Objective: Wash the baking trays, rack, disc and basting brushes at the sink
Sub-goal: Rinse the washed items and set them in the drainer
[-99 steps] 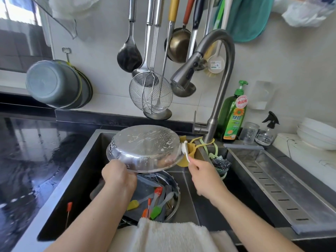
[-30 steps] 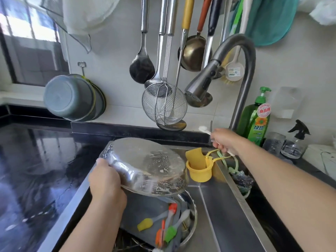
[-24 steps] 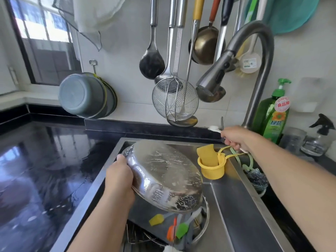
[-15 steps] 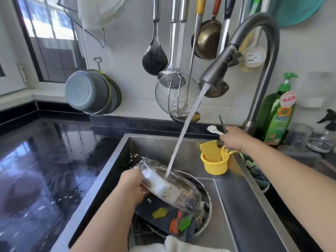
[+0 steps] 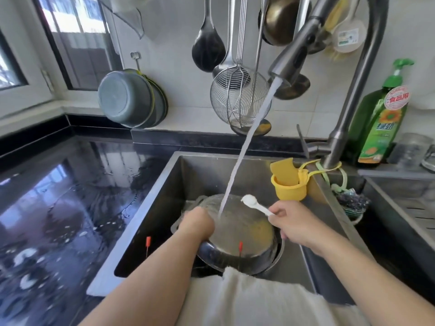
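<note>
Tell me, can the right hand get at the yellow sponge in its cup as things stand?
Probably not right away: the right hand grips a white brush. The yellow sponge stands uncovered in its yellow cup just beyond, nothing between.

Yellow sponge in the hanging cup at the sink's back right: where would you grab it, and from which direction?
Pinch the flat upper edge of the yellow sponge that sticks up above the yellow cup, coming from above. Its lower part sits inside the cup, so only the top is exposed. The cup hangs by a strap, so it will probably swing; lift straight up.
</note>
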The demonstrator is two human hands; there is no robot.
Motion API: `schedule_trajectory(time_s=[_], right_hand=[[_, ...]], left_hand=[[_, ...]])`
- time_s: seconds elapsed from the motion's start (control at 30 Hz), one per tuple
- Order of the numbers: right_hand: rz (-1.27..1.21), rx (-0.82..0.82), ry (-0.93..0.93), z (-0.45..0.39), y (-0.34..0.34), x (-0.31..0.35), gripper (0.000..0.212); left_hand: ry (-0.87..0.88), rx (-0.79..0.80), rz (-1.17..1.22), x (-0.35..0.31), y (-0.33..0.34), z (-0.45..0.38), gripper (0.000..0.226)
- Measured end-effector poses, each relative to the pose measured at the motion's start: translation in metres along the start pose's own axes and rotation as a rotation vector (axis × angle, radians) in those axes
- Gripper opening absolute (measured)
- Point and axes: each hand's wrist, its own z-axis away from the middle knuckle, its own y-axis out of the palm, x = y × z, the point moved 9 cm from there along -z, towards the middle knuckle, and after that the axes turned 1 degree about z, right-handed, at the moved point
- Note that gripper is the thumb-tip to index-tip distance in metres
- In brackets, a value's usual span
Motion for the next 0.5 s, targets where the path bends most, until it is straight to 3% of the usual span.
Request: schedule_trajectory(time_s=[0.17, 0.27, 0.33, 0.5], right_hand=[[0.002, -0.002, -0.060, 0.001, 0.000, 0.003, 0.014], [0.009, -0.008, -0.092, -0.001, 0.004, 0.005, 0.018], [-0.018, 0.004, -0.095, -0.002, 0.008, 0.005, 0.020], [-0.062, 0.086, -0.133, -0.004, 0.028, 0.017, 0.020]], left_hand=[[0.173, 0.103, 0.122, -0.042, 0.025, 0.001, 0.028], [0.199, 0.208, 0.143, -0.058, 0.039, 0.005, 0.017], [0.142, 0.285, 0.205, -0.056, 0.041, 0.002, 0.025], [-0.109, 0.487, 0.946, -0.035, 0.037, 0.007, 0.023]])
